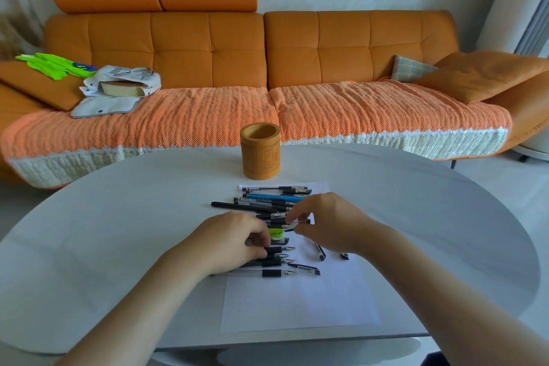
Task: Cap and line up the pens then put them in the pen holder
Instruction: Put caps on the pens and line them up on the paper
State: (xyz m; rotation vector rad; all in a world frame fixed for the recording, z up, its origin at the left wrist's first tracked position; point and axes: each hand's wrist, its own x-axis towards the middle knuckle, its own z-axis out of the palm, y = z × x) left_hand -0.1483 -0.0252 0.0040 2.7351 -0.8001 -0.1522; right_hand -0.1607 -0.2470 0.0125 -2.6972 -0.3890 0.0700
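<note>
Head view, L to R. Far L, on the orange leather sofa (208, 47) w/ orange woven throw: neon-green gloves (53, 65), then a white printed cloth bag (124, 80) w/ a book inside.

Foreground: round pale-grey tabletop (118, 217) carrying a white paper sheet (297, 303).

L hand (231, 242), palm down at the L edge of the pen row; its fingers (261, 239) are curled and pressed onto the barrels of uncapped black-grip pens (274, 258). Cannot tell whether they actually grip one or only pin them.

Centre: row of black and clear ballpoint pens (273, 202) lying side by side, tips mostly pointing R, partly on the sheet; one blue pen (276, 197) near the far end, one long black pen (234, 205) jutting out L. A lime-green item (276, 232) sits between the hands; identity unclear.

Behind the row, apart from it: upright cylindrical bamboo-coloured pen holder (260, 151), open top, no pens in it.

R hand (329, 223) over the mid-row; thumb and forefinger pinch a small dark piece at approx. the pen tips, prob. a cap, too small to confirm.

R of row: loose black-and-clear pen caps (320, 251) on the sheet, one more near the R wrist.

Far R: orange cushion (487, 74) on the sofa arm.
</note>
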